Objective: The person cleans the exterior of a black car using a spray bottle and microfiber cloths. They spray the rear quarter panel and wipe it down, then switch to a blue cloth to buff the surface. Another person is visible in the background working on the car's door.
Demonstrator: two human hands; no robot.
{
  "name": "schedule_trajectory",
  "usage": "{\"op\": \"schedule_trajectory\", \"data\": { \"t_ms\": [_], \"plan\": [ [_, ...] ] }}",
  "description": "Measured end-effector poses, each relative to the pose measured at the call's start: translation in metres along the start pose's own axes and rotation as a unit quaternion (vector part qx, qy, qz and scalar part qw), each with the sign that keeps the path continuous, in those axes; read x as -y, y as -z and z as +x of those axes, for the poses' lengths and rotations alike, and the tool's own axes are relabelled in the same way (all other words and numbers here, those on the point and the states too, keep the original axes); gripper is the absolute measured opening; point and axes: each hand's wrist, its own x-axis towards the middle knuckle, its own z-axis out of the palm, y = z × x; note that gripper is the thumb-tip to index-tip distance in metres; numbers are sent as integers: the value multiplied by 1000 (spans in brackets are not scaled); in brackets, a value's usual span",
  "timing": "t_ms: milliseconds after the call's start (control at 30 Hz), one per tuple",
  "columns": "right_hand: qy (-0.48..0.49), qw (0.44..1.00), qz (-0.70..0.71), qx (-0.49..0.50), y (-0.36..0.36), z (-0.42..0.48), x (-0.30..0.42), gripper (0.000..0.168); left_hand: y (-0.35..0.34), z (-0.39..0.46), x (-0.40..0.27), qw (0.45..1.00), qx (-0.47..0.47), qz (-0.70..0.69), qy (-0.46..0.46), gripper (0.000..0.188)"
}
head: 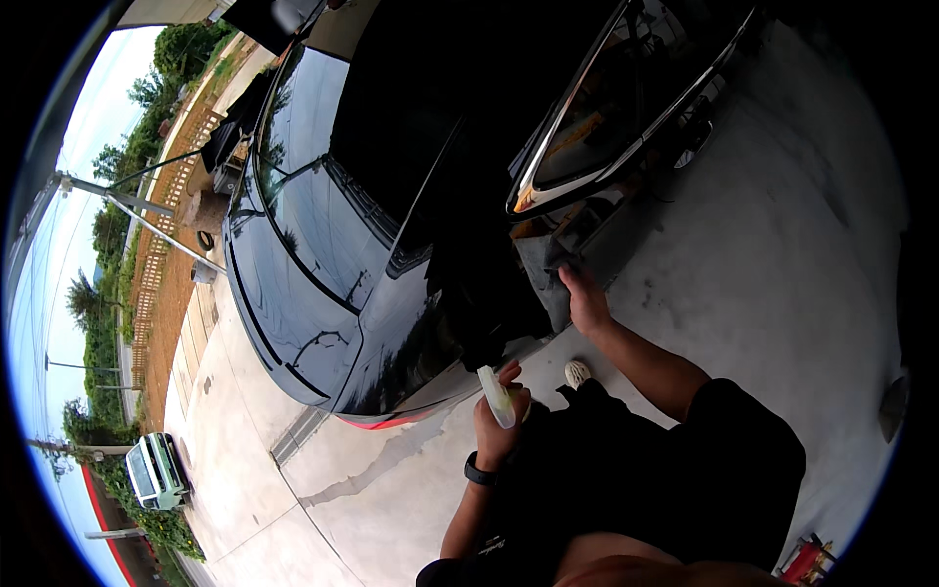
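Note:
My left hand [497, 425], with a dark band on the wrist, grips a pale translucent plastic container [497, 400], perhaps a bottle, beside the rear of a glossy dark car [389, 352]. My right hand [585, 299] grasps a grey cloth [541, 273] at the car's side, below the rear corner of a chrome-trimmed side window [587, 139]. The fingers are partly hidden by the cloth. Deep shadow hides much of the bodywork between both hands. The rear window [323, 220] and boot lid [293, 337] reflect sky and trees. A red tail light [381, 423] shows at the rear edge.
Concrete floor [748, 242] extends along the car's side, with my light shoe [577, 373] on it. A drain grate [297, 434] lies behind the car. Farther off stand a metal post [165, 235], a light-coloured van [155, 471] and a fence [158, 257]. A red object [805, 561] sits at lower right.

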Motion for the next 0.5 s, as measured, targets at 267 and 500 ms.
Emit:
{"op": "schedule_trajectory", "data": {
  "t_ms": [267, 500],
  "plan": [
    [409, 735, -521, 144, -83, 96, -25, 79, 7, -13, 3, 994, -21, 49, 92, 41],
    [507, 613, -595, 115, -84, 158, 22, 69, 18, -21, 20, 993, -74, 1, 89, 41]
  ]
}}
